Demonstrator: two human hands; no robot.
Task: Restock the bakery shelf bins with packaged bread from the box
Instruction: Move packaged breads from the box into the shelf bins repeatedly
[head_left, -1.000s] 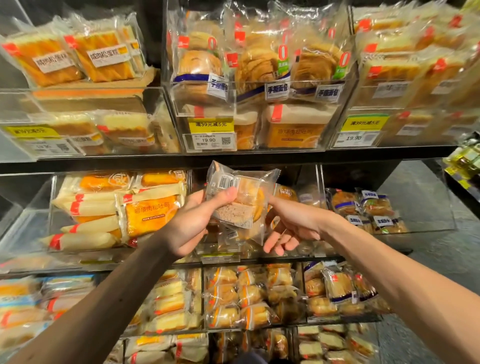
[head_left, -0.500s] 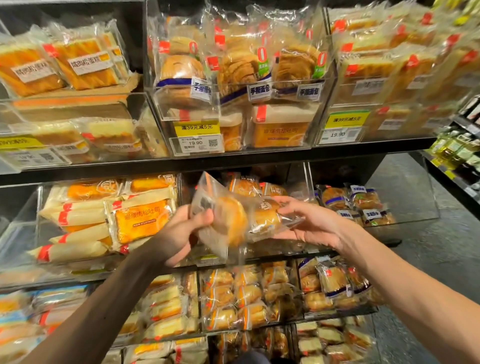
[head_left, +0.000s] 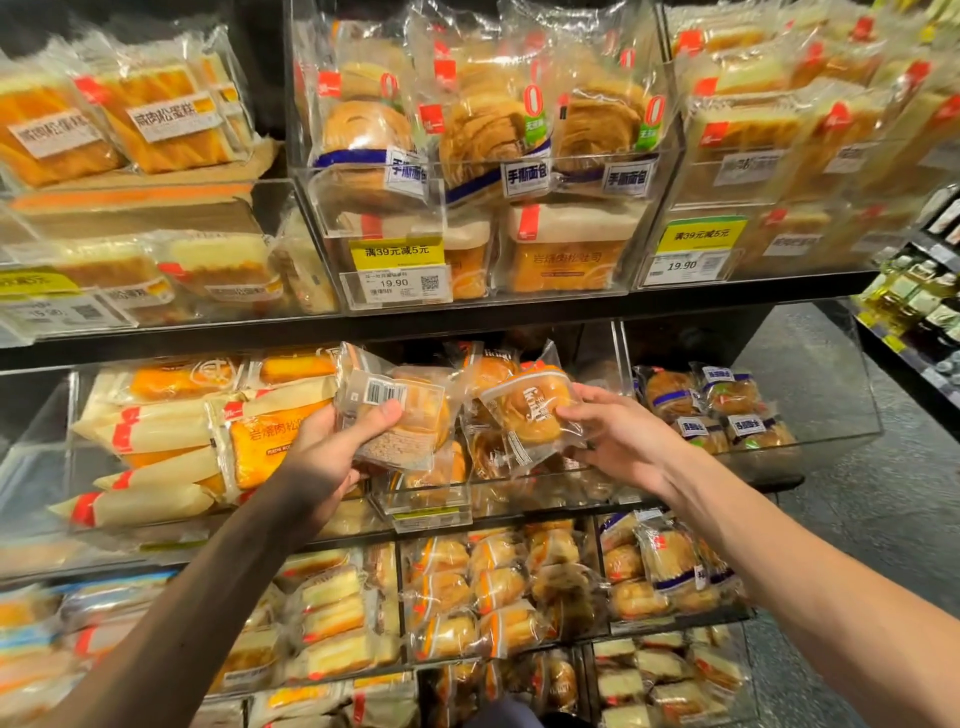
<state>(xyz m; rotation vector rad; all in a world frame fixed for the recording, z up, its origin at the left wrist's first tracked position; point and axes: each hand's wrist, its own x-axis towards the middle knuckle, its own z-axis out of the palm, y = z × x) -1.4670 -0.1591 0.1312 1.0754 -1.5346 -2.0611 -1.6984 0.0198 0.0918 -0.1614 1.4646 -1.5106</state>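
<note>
Left bun (head_left: 426, 415), right bun (head_left: 530, 410) — golden-brown, clear-wrapped

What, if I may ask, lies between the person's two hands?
Head view: two held bread packets, the barcode packet in the left hand beside the orange-striped packet in the right hand.
</note>
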